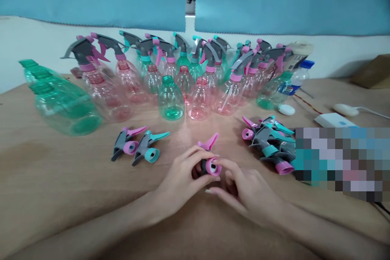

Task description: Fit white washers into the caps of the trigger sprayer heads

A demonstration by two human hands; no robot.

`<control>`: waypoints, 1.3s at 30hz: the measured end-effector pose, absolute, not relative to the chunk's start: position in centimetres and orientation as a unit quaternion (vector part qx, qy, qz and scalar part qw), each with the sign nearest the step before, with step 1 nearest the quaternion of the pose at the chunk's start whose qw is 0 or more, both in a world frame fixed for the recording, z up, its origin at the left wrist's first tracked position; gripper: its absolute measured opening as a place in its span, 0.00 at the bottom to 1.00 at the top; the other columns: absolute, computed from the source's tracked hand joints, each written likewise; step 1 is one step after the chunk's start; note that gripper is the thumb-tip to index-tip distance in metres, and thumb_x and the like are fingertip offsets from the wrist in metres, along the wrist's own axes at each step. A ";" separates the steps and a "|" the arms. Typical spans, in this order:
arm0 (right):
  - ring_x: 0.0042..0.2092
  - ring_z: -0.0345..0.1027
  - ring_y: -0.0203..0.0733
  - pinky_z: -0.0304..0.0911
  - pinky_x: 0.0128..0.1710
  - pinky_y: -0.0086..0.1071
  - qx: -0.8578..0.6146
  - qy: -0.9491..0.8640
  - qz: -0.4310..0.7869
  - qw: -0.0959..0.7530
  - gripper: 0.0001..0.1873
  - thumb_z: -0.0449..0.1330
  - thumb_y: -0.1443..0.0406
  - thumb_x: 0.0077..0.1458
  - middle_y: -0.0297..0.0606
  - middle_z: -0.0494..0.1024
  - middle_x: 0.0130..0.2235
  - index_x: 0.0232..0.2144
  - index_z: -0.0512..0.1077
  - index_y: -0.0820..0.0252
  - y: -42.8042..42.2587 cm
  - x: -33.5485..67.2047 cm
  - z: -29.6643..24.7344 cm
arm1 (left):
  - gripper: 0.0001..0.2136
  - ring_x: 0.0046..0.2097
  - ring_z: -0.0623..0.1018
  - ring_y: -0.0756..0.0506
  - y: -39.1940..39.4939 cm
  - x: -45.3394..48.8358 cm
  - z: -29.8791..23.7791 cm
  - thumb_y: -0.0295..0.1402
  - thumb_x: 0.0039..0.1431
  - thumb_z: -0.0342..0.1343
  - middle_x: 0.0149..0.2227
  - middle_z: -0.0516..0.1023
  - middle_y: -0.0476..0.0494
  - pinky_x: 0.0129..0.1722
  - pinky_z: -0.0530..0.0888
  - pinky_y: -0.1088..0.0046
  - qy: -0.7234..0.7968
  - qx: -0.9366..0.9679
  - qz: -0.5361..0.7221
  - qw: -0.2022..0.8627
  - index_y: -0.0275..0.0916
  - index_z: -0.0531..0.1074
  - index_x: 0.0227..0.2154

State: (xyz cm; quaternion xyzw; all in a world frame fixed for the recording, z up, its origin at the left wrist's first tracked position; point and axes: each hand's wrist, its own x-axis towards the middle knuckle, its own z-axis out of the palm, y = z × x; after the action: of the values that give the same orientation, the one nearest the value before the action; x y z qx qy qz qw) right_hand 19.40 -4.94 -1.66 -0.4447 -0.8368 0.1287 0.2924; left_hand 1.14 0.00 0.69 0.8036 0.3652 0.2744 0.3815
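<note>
My left hand (185,170) is closed around a grey and pink spray trigger head (213,167), its pink collar facing me and its lever pointing up and away. My right hand (248,185) is at the collar's right side, index fingertip at the rim, thumb stretched out below and apart from it. A pink-collared trigger head (124,144) and a turquoise-collared trigger head (148,149) lie on the table to the left. At the right is a pile of trigger heads (268,142) in both colours.
Several bottles stand at the back, some topped with triggers, others open-necked, like a green bottle (171,99) and a pink bottle (199,103). Green bottles (65,103) stand far left. A white mouse (345,109), a white round object (286,109) and a cardboard box (373,72) are right.
</note>
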 end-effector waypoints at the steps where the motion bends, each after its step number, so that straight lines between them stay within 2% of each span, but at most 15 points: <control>1: 0.20 0.64 0.34 0.54 0.21 0.27 -0.446 -0.837 0.122 0.293 0.20 0.49 0.57 0.63 0.27 0.72 0.22 0.52 0.55 0.61 -4.9 19.5 -1.7 | 0.09 0.40 0.73 0.47 0.0 1.1 0.7 0.27 0.54 0.60 0.39 0.73 0.49 0.40 0.69 0.72 0.363 0.804 0.271 0.385 0.43 0.72 0.39; 9: 0.20 0.63 0.34 0.53 0.21 0.28 -0.449 -0.844 0.079 0.281 0.22 0.49 0.57 0.64 0.28 0.71 0.21 0.56 0.55 0.61 -4.9 19.6 -2.0 | 0.11 0.41 0.73 0.46 0.3 1.0 0.5 0.32 0.54 0.61 0.40 0.74 0.49 0.43 0.69 0.68 0.382 0.789 0.288 0.385 0.44 0.72 0.41; 18: 0.21 0.63 0.34 0.55 0.23 0.27 -0.463 -0.830 0.134 0.279 0.23 0.53 0.56 0.61 0.27 0.71 0.23 0.55 0.58 0.57 -4.6 19.8 -1.7 | 0.10 0.42 0.74 0.46 0.5 1.1 0.6 0.32 0.55 0.60 0.41 0.75 0.48 0.43 0.69 0.69 0.362 0.797 0.273 0.399 0.43 0.72 0.41; 23: 0.24 0.65 0.34 0.57 0.24 0.27 -0.439 -0.831 0.152 0.306 0.23 0.53 0.57 0.61 0.29 0.72 0.25 0.55 0.58 0.59 -4.6 19.5 -1.7 | 0.09 0.40 0.74 0.46 0.5 1.1 0.5 0.31 0.55 0.59 0.39 0.76 0.49 0.42 0.70 0.69 0.381 0.788 0.281 0.393 0.43 0.72 0.41; 31: 0.23 0.64 0.34 0.56 0.23 0.27 -0.447 -0.832 0.135 0.298 0.17 0.53 0.60 0.61 0.29 0.71 0.25 0.51 0.59 0.57 -4.8 19.6 -1.6 | 0.13 0.41 0.74 0.47 0.3 1.1 0.5 0.29 0.53 0.62 0.40 0.75 0.50 0.42 0.70 0.73 0.361 0.808 0.283 0.371 0.44 0.73 0.42; 35: 0.21 0.61 0.32 0.53 0.21 0.25 -0.427 -0.819 0.182 0.337 0.13 0.53 0.62 0.60 0.25 0.68 0.23 0.47 0.58 0.57 -5.1 19.5 -1.7 | 0.11 0.39 0.74 0.49 0.0 1.1 0.5 0.29 0.53 0.62 0.39 0.75 0.52 0.40 0.69 0.75 0.336 0.830 0.264 0.358 0.43 0.73 0.40; 39: 0.21 0.60 0.31 0.52 0.21 0.25 -0.428 -0.810 0.221 0.335 0.13 0.55 0.64 0.59 0.25 0.66 0.23 0.45 0.58 0.57 -5.2 19.6 -1.6 | 0.10 0.38 0.74 0.49 -0.1 1.1 0.5 0.30 0.54 0.61 0.38 0.75 0.51 0.39 0.70 0.76 0.322 0.840 0.258 0.352 0.43 0.72 0.40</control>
State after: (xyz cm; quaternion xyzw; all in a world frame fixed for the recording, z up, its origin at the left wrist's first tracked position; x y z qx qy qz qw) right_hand 19.62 -5.22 -1.63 -0.4282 -0.8097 0.2214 0.3347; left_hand 1.05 -0.10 0.50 0.8402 0.3223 0.2576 0.3518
